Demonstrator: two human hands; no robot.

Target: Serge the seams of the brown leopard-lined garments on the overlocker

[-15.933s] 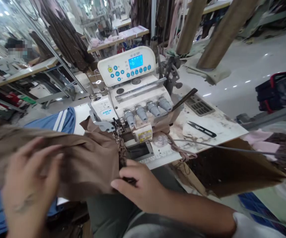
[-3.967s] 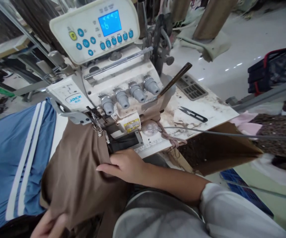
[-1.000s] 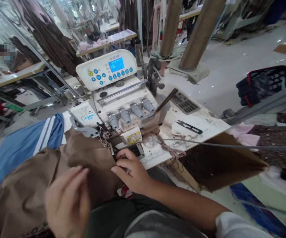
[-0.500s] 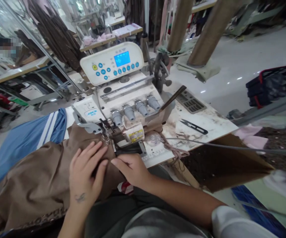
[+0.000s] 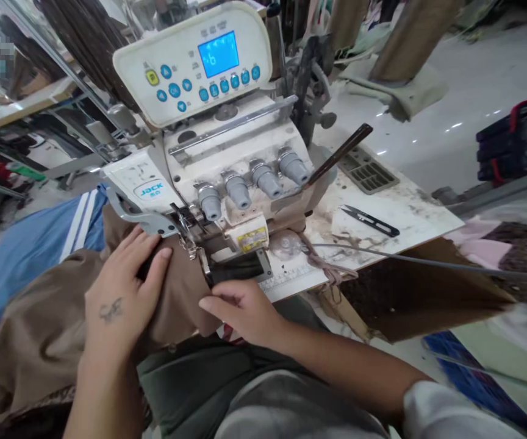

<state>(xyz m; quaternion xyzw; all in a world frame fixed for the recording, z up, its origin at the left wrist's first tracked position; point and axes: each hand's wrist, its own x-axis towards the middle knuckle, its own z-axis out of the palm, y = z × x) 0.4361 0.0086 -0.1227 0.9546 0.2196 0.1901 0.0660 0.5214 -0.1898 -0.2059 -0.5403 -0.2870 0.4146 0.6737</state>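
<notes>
Brown fabric (image 5: 181,292) runs under the presser foot of a white overlock sewing machine (image 5: 240,164) and spreads away to the left. Flat on top of it lies my left hand (image 5: 124,286), open, its fingertips partly hidden near the machine's left side. My right hand (image 5: 243,311) is closed at the cloth's right edge, just in front of the foot, pinching it between thumb and fingers. The lit control panel (image 5: 193,64) tops the machine. Under the brown cloth on the left shows blue fabric (image 5: 30,244) with white stripes.
Black thread snips (image 5: 371,221) lie on the machine table (image 5: 410,207) at right. A grey cord (image 5: 410,262) crosses above an open cardboard box (image 5: 446,299). A dark basket (image 5: 505,146) stands farther right. Pillars and worktables are behind.
The view has come closer to the machine. My left hand has slid left across the cloth, opening more brown fabric between my hands. My right hand stays at the edge.
</notes>
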